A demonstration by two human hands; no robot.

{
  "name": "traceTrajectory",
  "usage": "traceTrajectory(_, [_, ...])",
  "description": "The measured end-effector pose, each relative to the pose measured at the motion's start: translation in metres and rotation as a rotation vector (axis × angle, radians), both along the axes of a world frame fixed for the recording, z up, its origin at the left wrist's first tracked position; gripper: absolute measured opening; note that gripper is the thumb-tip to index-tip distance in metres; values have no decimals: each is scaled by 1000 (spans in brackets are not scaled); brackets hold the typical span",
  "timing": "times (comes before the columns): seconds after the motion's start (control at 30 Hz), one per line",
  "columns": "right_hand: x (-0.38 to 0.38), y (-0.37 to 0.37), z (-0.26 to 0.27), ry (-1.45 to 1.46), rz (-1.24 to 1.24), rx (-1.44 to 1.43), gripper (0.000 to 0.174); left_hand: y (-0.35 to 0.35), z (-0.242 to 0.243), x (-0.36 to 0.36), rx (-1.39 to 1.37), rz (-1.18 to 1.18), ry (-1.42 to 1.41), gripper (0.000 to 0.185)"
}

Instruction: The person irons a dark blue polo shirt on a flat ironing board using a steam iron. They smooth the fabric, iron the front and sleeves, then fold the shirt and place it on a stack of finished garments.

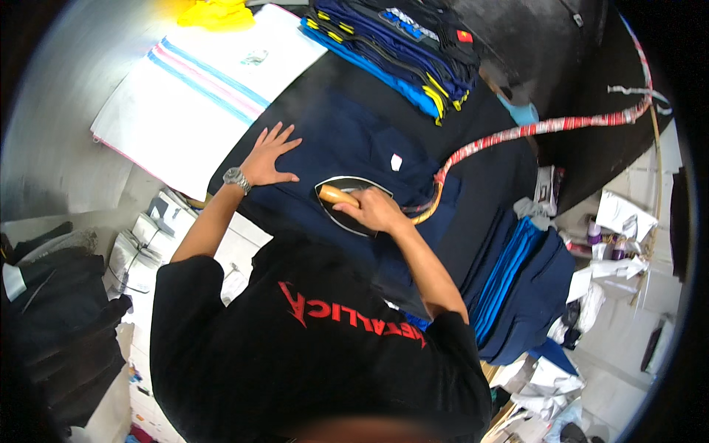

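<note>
On a black-covered table lies a dark navy garment with a small white label on it. My right hand grips the wooden handle of a clothes iron, whose soleplate rests on the cloth. From the iron's rear, a hose wrapped in red and white arcs away to the right. My left hand is spread flat on the left part of the garment, fingers apart, holding nothing. A metal-banded wristwatch is on that wrist.
Folded dark and blue garments with yellow trim are stacked at the far side. A white striped sack lies to the left, below a yellow cloth. Another folded navy and blue pile stands at the right. Bundled papers sit lower left.
</note>
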State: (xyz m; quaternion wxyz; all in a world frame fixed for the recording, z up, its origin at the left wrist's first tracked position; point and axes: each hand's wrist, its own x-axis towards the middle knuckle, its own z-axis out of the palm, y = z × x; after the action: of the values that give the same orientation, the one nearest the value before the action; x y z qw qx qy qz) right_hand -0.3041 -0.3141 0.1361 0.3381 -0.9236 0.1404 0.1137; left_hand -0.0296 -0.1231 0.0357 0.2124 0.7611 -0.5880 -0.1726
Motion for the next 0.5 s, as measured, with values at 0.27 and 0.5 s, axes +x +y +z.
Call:
traceTrajectory(0.27, [70,4,-5,-42,-250,155,63,92,-31,20,-439,541,102,71])
traceTrajectory(0.5, [148,22,-36,-105,-323,232,68,199,-77,-8,-467,1008,-58,42])
